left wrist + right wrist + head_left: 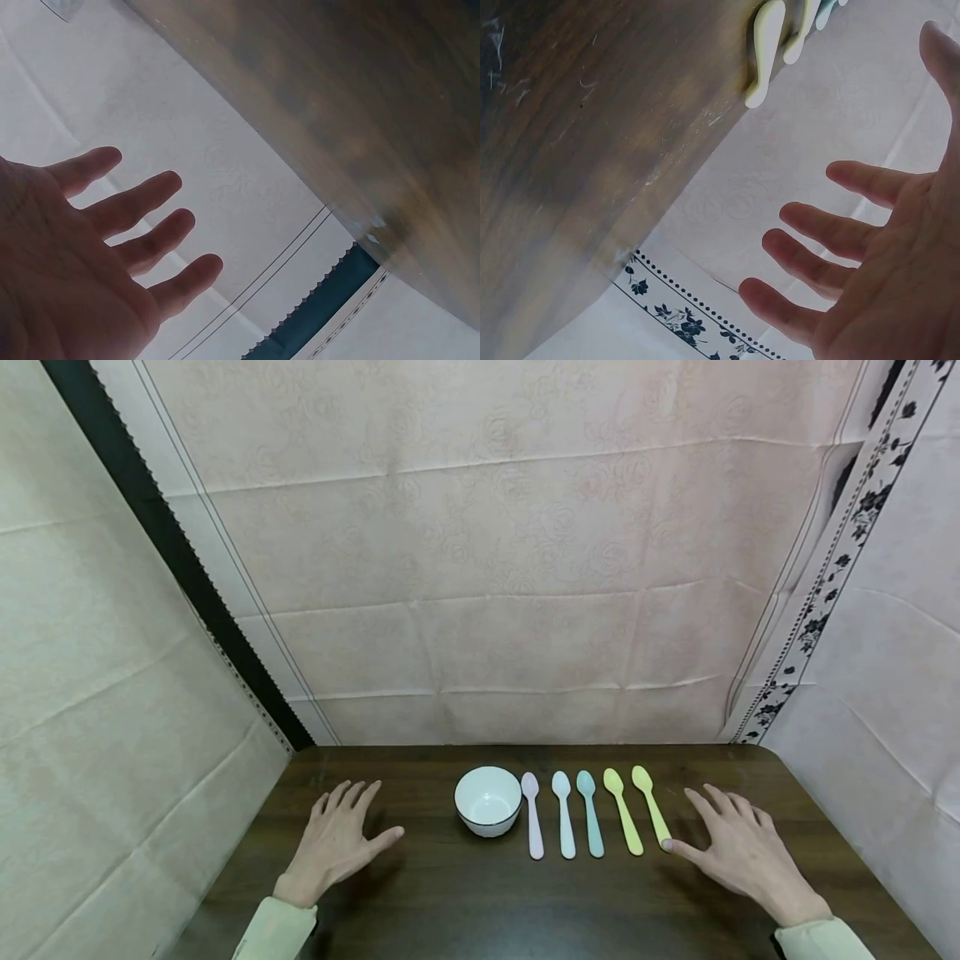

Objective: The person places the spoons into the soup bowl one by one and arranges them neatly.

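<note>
In the head view my left hand (pixel 332 846) hovers over the left side of the table with fingers spread, holding nothing. To its right stands a white bowl (pixel 488 802) with a dark rim. Beside the bowl lie a lilac spoon (pixel 533 817), a pale blue spoon (pixel 564 815), a teal spoon (pixel 591 814) and two yellow-green spoons, one (pixel 624 812) left of the other (pixel 651 804). My right hand (pixel 742 850) is spread at the right; its thumb overlaps the rightmost spoon's handle end. The right wrist view has this hand (pixel 885 262) apart from the spoons.
The dark wooden table (pixel 480 910) has rounded far corners. Pale patterned cloth (pixel 487 560) hangs behind it, with more cloth at both sides. A black strip (pixel 187 560) runs down the left, a floral border (pixel 832 577) down the right.
</note>
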`<state>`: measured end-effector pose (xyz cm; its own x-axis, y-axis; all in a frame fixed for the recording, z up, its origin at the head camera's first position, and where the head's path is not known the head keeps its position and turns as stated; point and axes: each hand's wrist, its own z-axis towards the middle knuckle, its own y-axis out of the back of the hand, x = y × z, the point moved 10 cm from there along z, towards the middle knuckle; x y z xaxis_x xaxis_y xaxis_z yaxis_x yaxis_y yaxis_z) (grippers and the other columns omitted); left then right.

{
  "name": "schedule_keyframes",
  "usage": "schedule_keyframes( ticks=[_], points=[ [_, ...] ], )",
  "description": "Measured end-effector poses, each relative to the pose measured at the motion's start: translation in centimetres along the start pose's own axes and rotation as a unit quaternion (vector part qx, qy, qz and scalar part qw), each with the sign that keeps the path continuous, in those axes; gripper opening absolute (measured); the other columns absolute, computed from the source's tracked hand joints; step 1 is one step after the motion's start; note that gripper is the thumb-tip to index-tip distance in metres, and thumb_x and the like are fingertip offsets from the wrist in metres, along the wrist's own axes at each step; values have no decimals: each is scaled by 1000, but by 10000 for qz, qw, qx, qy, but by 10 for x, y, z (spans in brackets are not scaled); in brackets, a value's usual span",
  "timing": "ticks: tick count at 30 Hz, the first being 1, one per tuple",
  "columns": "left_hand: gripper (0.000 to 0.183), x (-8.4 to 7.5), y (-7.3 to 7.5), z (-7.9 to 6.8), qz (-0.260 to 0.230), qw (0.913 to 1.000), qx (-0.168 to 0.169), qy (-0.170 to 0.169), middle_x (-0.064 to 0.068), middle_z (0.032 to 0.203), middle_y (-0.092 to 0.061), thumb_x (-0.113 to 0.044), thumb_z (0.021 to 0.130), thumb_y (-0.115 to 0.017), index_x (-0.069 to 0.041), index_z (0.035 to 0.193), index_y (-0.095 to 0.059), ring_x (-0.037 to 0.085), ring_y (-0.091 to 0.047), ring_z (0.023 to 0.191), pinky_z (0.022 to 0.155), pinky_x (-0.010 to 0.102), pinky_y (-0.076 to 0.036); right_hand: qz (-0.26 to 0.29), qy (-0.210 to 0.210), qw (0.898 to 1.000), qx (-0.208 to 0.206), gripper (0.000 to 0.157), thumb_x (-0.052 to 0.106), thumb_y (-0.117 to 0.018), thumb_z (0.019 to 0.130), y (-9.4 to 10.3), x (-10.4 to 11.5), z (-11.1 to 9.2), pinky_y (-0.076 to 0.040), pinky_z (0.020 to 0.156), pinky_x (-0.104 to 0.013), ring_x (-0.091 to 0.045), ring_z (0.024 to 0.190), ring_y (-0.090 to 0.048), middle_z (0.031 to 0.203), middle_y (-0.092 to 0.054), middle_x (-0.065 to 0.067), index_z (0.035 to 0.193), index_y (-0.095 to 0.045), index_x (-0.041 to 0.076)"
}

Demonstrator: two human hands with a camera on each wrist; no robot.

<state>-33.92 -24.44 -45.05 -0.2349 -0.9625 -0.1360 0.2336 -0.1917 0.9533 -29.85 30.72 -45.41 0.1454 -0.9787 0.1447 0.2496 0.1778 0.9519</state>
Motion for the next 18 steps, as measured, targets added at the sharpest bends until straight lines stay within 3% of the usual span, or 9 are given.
schedule_keyframes(
  ticks=[7, 18],
  points=[
    [90, 3, -5, -1, -131, 9997, 159, 99, 24, 160, -56, -77, 99, -59, -12, 162, -52, 52, -51, 147, 114, 77, -41, 107, -67, 9999, -99, 91, 69, -80, 88, 0, 0, 0, -42, 97, -75, -52, 131, -57, 142, -66, -29, 150, -61, 4],
    [88, 9, -9, 1, -723, 9958, 423, 369, 25, 163, -53, -76, 102, -55, -14, 165, -47, 51, -49, 150, 114, 81, -38, 239, 45, 9994, -263, 70, 52, -83, 93, 2, 1, 3, -48, 89, -68, -52, 122, -63, 131, -71, -30, 136, -69, -1]
  ],
)
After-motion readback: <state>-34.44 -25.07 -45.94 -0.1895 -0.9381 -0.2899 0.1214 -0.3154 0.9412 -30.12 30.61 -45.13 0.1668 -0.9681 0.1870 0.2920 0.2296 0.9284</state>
